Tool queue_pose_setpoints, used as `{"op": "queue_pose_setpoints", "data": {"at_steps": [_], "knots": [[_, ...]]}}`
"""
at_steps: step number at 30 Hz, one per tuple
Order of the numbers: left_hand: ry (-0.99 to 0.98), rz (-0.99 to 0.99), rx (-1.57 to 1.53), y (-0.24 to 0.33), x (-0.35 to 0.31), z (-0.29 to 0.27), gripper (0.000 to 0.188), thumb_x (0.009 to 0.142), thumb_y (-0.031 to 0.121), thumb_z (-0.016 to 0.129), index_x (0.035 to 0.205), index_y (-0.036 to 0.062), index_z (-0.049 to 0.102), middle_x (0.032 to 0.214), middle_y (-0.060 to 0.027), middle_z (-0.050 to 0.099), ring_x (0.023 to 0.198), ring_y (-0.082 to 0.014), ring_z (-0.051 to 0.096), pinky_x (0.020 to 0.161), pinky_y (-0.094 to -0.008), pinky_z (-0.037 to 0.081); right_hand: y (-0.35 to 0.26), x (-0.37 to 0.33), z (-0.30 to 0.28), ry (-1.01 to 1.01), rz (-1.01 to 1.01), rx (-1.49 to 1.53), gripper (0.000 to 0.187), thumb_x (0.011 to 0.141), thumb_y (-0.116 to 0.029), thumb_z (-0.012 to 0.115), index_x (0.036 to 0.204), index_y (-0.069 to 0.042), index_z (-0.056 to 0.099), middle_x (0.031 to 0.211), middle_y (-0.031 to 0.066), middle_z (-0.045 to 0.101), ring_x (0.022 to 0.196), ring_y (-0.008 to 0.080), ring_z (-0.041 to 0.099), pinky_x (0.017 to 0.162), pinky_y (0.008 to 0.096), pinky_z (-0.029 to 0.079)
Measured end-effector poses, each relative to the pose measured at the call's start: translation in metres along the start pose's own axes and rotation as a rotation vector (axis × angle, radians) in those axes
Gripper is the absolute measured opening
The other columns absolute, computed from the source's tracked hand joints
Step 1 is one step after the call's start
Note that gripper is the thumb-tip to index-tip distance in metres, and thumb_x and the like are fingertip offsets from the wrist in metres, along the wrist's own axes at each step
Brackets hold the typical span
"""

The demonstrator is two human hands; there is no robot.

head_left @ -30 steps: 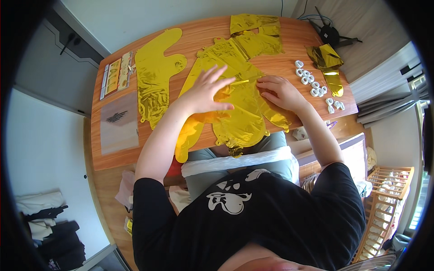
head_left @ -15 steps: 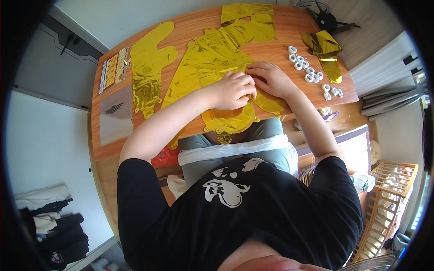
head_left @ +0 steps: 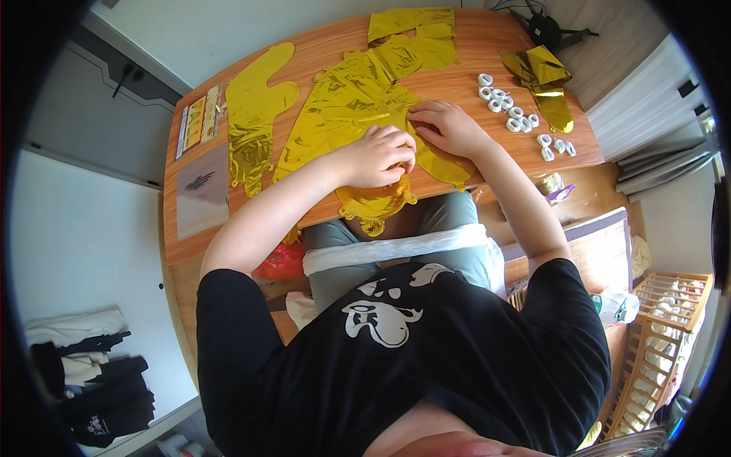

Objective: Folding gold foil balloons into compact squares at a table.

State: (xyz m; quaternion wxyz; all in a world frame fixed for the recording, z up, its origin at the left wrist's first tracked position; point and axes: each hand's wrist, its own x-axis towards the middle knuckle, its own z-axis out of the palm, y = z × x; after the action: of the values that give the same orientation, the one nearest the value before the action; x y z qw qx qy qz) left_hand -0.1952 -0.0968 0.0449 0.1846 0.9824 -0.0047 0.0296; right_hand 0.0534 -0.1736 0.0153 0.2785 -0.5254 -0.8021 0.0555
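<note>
The large, crinkled, shiny gold foil sheet [head_left: 335,114] lies flat across the middle of the wooden counter [head_left: 476,49], its near end at the counter's near edge. The left grip [head_left: 375,158] is curled over the near part of this sheet — whether foil is pinched inside it, I cannot tell. Just beside it on the right, the right grip [head_left: 448,129] rests its fingertips on the foil, thumb apart from the fingers, not closed. To the left lies a lobed gold foil piece [head_left: 259,84], with a printed rectangular card [head_left: 199,123] and a translucent flat sheet [head_left: 202,211] farther left. To the right sit small white ring-shaped coils [head_left: 485,93] — and beyond them, a folded gold foil piece [head_left: 542,67].
</note>
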Motion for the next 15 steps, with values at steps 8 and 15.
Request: {"op": "queue_pose_setpoints", "data": {"at_steps": [8,15], "knots": [[0.302,-0.043,0.049,-0.007,-0.021,-0.016,0.025,0.089,0.012,0.060,0.113,0.0155,0.067,0.148,-0.0086,0.053,0.142,-0.0321,0.042,0.119,-0.0493,0.030,0.006,0.000,0.000,-0.001,-0.011,0.004,0.028,0.095,-0.016,0.067,0.120,-0.003,0.071,0.130,0.0135,0.067,0.121,0.0347,0.061,0.107,0.0445,0.046],[0.503,-0.562,-0.034,-0.066,-0.117,-0.026,0.043,0.099,0.015,0.056,0.141,0.0163,0.057,0.157,-0.0089,0.047,0.150,-0.0284,0.038,0.123,-0.0543,0.028,0.000,0.002,-0.002,0.003,0.001,0.009,0.028,0.095,-0.017,0.068,0.119,-0.002,0.071,0.128,0.0149,0.068,0.119,0.0360,0.062,0.105,0.0443,0.047]]}}
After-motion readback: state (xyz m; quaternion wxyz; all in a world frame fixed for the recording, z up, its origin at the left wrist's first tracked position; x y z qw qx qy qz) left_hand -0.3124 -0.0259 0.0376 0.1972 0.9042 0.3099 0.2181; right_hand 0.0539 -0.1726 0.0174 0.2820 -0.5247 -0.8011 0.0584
